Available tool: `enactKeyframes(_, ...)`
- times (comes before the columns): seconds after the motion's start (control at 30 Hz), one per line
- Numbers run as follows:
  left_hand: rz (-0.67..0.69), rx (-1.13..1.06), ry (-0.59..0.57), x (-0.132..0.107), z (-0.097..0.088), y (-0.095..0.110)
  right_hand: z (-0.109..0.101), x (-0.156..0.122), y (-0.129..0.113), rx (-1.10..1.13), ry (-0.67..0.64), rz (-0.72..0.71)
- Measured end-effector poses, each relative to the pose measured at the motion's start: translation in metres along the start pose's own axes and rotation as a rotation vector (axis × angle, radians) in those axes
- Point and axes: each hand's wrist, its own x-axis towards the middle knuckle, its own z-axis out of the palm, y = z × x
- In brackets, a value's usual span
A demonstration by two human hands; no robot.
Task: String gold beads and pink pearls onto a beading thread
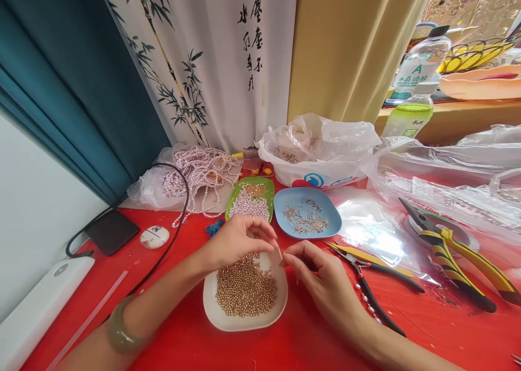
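My left hand [247, 239] hovers over the far side of a white dish [264, 321] of small gold beads [246, 288]. Its thumb and fingertips come close together, and whatever is between them is too small to make out. My right hand [315, 273] is at the dish's right edge, thumb and forefinger pinched on something tiny that I cannot identify. The two sets of fingertips are a short distance apart. Just beyond them are a green dish [268, 181] with pink and gold beads and a blue dish [334, 214] with small metal pins.
To the right lie black-handled pliers [360, 278] and yellow-and-black pliers [451, 251]. Pink bead strands [195, 170] and a plastic-bagged container [321, 148] stand at the back. A black cable [185, 197] curves past a mouse [154, 237] and a phone [113, 231] on the left.
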Motion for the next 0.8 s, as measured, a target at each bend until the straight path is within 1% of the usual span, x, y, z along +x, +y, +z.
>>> enactKeyframes(0.17, 0.064, 0.412, -0.073, -0.005, -0.011, 0.0, -0.001, 0.001, 0.002, -0.007, 0.011, 0.019)
enactKeyframes(0.23, 0.113, 0.572, -0.094, -0.007, -0.012, -0.002, -0.002, 0.001, 0.001, -0.005, 0.013, 0.019)
enactKeyframes(0.3, 0.159, 0.678, -0.117, -0.008, -0.011, -0.004, -0.003, 0.001, 0.0, 0.006, 0.009, 0.021)
enactKeyframes(0.37, 0.193, 0.733, -0.136, -0.008, -0.009, -0.005, -0.003, 0.001, -0.001, 0.019, 0.007, 0.03)
enactKeyframes(0.53, 0.243, 0.797, -0.134, -0.007, -0.004, -0.009, -0.002, 0.002, -0.001, 0.072, -0.001, 0.063)
enactKeyframes(0.7, 0.259, 0.809, -0.144, -0.007, -0.003, -0.009, -0.002, 0.002, 0.0, 0.107, -0.016, 0.086)
enactKeyframes(0.8, 0.239, 0.811, -0.125, -0.006, -0.005, -0.006, -0.002, 0.001, 0.001, 0.13, -0.016, 0.105)
